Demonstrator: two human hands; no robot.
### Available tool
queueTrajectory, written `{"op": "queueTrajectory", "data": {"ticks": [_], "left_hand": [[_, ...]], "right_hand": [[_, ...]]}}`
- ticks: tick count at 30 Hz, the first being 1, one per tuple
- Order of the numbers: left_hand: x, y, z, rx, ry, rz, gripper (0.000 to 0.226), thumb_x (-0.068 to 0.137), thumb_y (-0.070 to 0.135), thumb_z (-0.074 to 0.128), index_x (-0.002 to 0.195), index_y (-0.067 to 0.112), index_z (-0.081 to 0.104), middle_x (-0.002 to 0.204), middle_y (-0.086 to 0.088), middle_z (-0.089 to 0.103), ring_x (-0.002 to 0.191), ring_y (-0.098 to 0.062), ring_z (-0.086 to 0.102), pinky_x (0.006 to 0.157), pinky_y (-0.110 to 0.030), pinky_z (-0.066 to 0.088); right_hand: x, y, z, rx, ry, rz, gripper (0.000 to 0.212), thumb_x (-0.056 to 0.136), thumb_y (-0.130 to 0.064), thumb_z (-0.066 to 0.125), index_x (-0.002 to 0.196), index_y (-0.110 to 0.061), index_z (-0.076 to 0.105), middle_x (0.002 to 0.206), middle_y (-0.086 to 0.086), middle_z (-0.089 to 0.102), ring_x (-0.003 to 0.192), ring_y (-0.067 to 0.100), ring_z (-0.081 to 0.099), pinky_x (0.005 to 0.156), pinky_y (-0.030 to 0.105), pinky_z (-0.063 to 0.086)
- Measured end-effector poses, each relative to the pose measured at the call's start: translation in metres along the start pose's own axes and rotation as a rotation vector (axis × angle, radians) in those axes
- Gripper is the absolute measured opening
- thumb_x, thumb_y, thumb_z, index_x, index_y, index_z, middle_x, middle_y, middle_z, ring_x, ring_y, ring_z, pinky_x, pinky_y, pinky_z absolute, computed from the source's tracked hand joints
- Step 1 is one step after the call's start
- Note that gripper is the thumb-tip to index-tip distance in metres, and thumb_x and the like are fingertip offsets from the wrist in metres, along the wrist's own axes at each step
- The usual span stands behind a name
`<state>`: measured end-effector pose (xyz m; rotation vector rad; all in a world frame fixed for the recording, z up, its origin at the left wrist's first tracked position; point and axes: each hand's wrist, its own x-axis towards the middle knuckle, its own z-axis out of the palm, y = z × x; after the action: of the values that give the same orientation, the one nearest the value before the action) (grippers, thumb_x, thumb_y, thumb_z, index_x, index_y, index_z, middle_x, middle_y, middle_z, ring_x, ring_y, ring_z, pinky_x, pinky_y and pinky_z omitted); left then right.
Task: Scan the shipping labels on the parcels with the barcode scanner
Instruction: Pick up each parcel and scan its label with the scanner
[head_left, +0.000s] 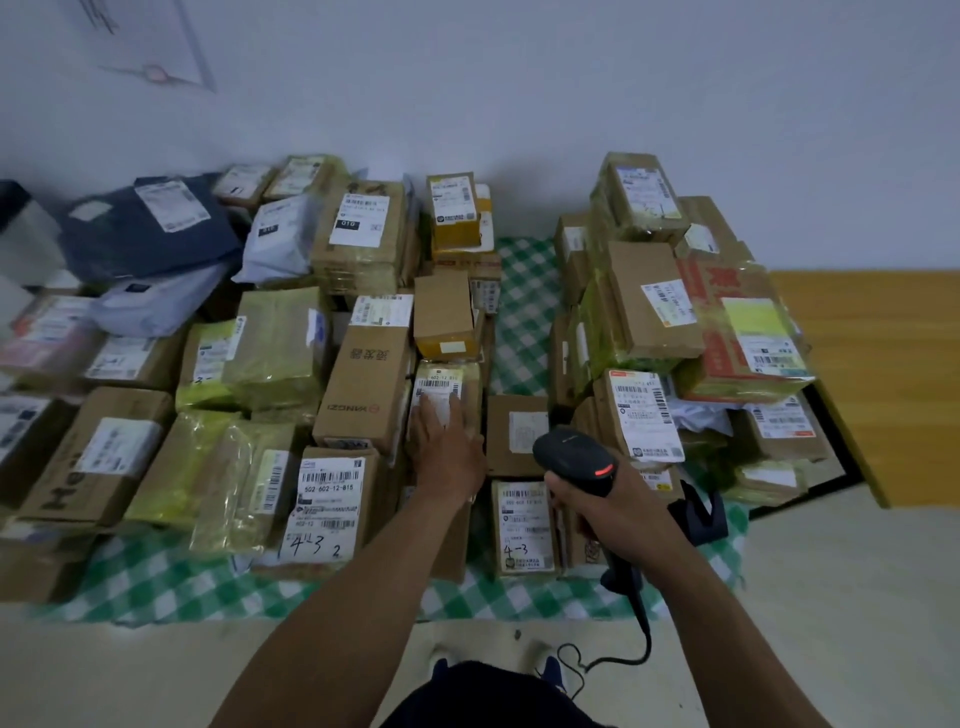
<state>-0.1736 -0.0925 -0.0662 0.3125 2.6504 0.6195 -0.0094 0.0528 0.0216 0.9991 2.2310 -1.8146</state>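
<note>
Two bare hands reach in. Right hand has its fingers wrapped round one black barcode scanner. Left hand lies flat, fingers straight, on a taped parcel mid-cloth. Two parcel heaps cover the checked cloth. Near its front edge, a white label reads "502-602-12-815" and a small box has a handwritten "4-3".

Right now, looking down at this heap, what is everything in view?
parcels: dozens, mostly brown boxes, some grey or blue bags, heaped on the cloth
cloth: one, green-and-white check, under the parcels
scanner: one, black, corded, held right of centre
wall: one, pale, behind the heap
left hand: one, flat on a small parcel and its label, centre
right hand: one, grips the scanner
</note>
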Motion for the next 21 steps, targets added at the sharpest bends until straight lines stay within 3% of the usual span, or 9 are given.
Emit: {"op": "queueTrajectory", "data": {"ticks": [2, 5, 9, 13, 17, 21], "left_hand": [[0.003, -0.002, 0.005, 0.091, -0.036, 0.003, 0.074, 0.106, 0.05, 0.042, 0.165, 0.036, 0.0, 0.168, -0.015, -0.025, 0.154, -0.038, -0.025, 0.127, -0.057, -0.003], [0.003, -0.005, 0.009, 0.159, 0.007, 0.035, 0.072, 0.1, 0.066, 0.042, 0.16, 0.049, 0.007, 0.168, -0.013, -0.027, 0.151, -0.044, -0.029, 0.122, -0.056, -0.012], [-0.005, -0.002, 0.008, 0.048, 0.036, 0.022, 0.069, 0.098, 0.059, 0.054, 0.158, 0.048, 0.022, 0.17, -0.009, -0.016, 0.152, -0.049, 0.001, 0.123, -0.063, 0.016], [-0.018, 0.002, -0.004, -0.006, 0.088, 0.033, 0.063, 0.102, 0.05, 0.054, 0.159, 0.045, 0.028, 0.171, -0.013, -0.009, 0.15, -0.047, 0.005, 0.121, -0.055, 0.021], [-0.052, 0.008, -0.019, -0.158, 0.163, 0.137, 0.059, 0.102, 0.054, 0.052, 0.157, 0.041, 0.037, 0.172, -0.003, 0.0, 0.15, -0.034, 0.01, 0.123, -0.047, 0.021], [-0.091, 0.006, -0.021, -0.457, 0.215, 0.249, 0.062, 0.096, 0.056, 0.064, 0.153, 0.04, 0.045, 0.172, 0.001, 0.01, 0.157, -0.02, 0.012, 0.126, -0.046, 0.024]], "right_hand": [[-0.004, 0.0, 0.001, 0.017, -0.001, 0.002, 0.042, 0.089, -0.041, 0.081, 0.122, -0.027, 0.06, 0.082, -0.005, 0.078, 0.06, 0.006, 0.067, 0.057, 0.022, 0.053], [-0.009, 0.001, 0.0, 0.012, 0.005, -0.014, 0.032, 0.091, -0.037, 0.079, 0.118, -0.029, 0.063, 0.084, -0.004, 0.078, 0.062, 0.004, 0.068, 0.058, 0.022, 0.055], [-0.013, 0.003, 0.001, 0.012, 0.008, -0.024, 0.029, 0.091, -0.035, 0.08, 0.116, -0.027, 0.067, 0.085, -0.004, 0.078, 0.061, 0.0, 0.068, 0.056, 0.019, 0.053], [-0.016, 0.001, 0.0, 0.041, 0.023, -0.033, 0.024, 0.092, -0.032, 0.079, 0.111, -0.026, 0.067, 0.084, 0.005, 0.076, 0.062, 0.008, 0.066, 0.062, 0.027, 0.058], [-0.013, 0.002, -0.003, 0.052, 0.025, -0.055, 0.03, 0.091, -0.034, 0.079, 0.116, -0.026, 0.066, 0.072, 0.005, 0.068, 0.059, 0.013, 0.063, 0.061, 0.031, 0.057], [-0.016, -0.006, -0.002, 0.128, 0.167, -0.13, 0.041, 0.09, -0.037, 0.08, 0.125, -0.029, 0.063, 0.088, -0.002, 0.075, 0.071, 0.008, 0.071, 0.071, 0.036, 0.061]]}}
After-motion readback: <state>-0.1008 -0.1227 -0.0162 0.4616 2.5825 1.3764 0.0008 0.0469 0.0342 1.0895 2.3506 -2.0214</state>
